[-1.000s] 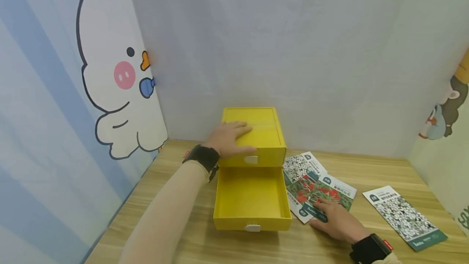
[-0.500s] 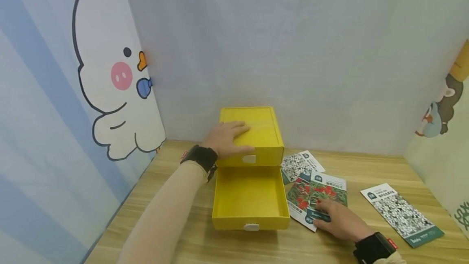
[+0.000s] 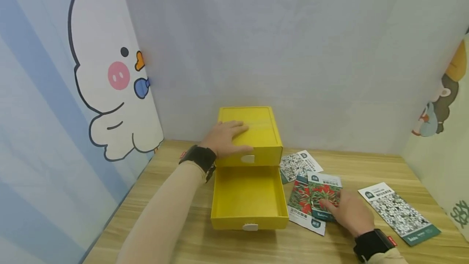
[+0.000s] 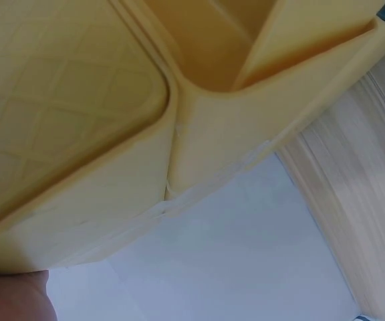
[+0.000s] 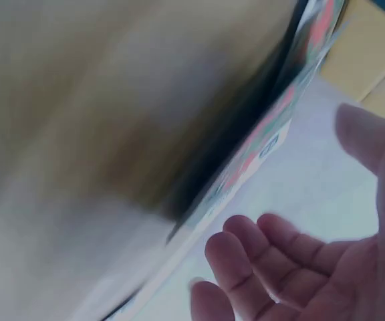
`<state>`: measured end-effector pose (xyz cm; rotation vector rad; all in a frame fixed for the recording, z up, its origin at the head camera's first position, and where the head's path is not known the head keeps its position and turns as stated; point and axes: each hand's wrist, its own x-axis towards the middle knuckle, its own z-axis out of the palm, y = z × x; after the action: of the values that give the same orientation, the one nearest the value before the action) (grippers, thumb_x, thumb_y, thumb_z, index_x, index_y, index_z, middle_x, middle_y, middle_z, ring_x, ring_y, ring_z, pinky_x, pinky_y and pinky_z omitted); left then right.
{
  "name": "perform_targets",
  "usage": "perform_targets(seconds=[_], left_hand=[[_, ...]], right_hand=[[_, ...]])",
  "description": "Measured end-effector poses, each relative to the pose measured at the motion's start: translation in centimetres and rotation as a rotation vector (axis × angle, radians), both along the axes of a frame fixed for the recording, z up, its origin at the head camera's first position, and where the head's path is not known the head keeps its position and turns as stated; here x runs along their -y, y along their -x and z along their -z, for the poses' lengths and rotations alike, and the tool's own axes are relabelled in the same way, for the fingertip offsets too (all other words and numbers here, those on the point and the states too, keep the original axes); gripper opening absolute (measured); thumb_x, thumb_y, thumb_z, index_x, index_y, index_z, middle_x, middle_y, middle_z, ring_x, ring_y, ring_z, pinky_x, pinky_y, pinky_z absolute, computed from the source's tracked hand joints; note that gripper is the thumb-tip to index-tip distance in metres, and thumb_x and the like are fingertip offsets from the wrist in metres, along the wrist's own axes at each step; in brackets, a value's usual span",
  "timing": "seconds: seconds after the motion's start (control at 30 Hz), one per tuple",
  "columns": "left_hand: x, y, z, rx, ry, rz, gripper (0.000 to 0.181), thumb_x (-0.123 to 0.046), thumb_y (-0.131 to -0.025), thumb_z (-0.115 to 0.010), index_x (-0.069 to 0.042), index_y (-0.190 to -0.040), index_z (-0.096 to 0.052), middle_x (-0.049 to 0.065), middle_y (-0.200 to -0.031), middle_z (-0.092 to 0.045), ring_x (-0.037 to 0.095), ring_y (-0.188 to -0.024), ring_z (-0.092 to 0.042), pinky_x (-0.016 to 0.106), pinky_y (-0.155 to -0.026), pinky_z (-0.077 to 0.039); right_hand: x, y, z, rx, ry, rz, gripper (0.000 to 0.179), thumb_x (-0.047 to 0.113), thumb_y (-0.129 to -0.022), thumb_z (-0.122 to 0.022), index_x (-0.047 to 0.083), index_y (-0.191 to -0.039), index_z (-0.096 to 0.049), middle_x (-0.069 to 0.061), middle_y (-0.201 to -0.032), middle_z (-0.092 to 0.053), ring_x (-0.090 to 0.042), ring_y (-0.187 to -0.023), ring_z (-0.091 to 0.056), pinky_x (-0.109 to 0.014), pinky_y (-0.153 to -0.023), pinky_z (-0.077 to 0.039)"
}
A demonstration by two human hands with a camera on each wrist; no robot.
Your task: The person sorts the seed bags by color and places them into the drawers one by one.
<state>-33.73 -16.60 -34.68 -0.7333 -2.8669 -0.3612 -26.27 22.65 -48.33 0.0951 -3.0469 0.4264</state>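
Note:
My left hand [image 3: 228, 138] rests with straight fingers on top of a yellow two-drawer box [image 3: 256, 117]. Its lower drawer [image 3: 249, 199] is pulled out and bare inside; the upper drawer is closed. My right hand [image 3: 353, 213] hovers at the right edge of a red-flower seed packet [image 3: 324, 192], thumb over its face. In the right wrist view the loosely bent fingers [image 5: 229, 257] and thumb stand apart, with no packet between them. Partly under that packet lies another red-flower packet [image 3: 300, 199].
A white-flower packet [image 3: 294, 166] lies behind the red ones, beside the box. Another white-flower packet [image 3: 399, 211] lies at the right of the wooden table [image 3: 176, 231]. A grey cloth wall [image 3: 329, 72] rises behind, and a cartoon-printed curtain [image 3: 40, 113] stands at the left.
The two red-flower packets have turned, the upper one more upright and closer over the lower. My right hand has drawn slightly right, off the packet's middle. The left hand stays on the box.

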Motion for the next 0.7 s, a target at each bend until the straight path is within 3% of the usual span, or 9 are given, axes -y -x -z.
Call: perform_targets(seconds=[0.07,0.2,0.47,0.7], left_hand=[[0.0,0.0,0.0,0.004,0.003,-0.001,0.079,-0.069,-0.084,-0.054,-0.024,-0.148,-0.042,0.001,-0.152,-0.037,0.022,-0.141,-0.030,0.052,-0.117,-0.010],[0.0,0.2,0.1,0.006,0.013,-0.004,0.080,-0.070,-0.084,-0.053,-0.025,-0.148,-0.041,0.001,-0.153,-0.036,0.021,-0.141,-0.029,0.050,-0.117,-0.010],[0.0,0.0,0.2,0.014,0.014,-0.021,0.080,-0.071,-0.083,-0.052,-0.026,-0.148,-0.041,0.000,-0.153,-0.036,0.021,-0.141,-0.029,0.049,-0.117,-0.010],[0.0,0.0,0.2,0.011,0.006,-0.019,0.079,-0.071,-0.084,-0.052,-0.026,-0.148,-0.041,0.000,-0.152,-0.036,0.021,-0.141,-0.030,0.049,-0.118,-0.010]], right_hand=[[-0.5,0.2,-0.3,0.013,-0.017,0.066,0.067,0.067,-0.083,-0.058,0.000,-0.075,-0.055,-0.007,-0.061,-0.048,-0.023,-0.053,-0.049,-0.034,-0.044,-0.034],[-1.1,0.5,-0.8,0.140,-0.027,0.125,0.070,0.079,-0.081,-0.046,0.013,-0.055,-0.043,0.001,-0.050,-0.033,-0.017,-0.044,-0.037,-0.030,-0.042,-0.027],[-1.1,1.1,-0.9,0.279,-0.010,0.126,0.071,0.083,-0.078,-0.041,0.019,-0.050,-0.040,0.003,-0.050,-0.032,-0.016,-0.048,-0.035,-0.035,-0.048,-0.031],[-0.6,1.3,-0.1,0.190,-0.037,0.097,0.066,0.076,-0.074,-0.059,0.019,-0.047,-0.039,0.005,-0.048,-0.028,-0.015,-0.045,-0.034,-0.031,-0.045,-0.029]])
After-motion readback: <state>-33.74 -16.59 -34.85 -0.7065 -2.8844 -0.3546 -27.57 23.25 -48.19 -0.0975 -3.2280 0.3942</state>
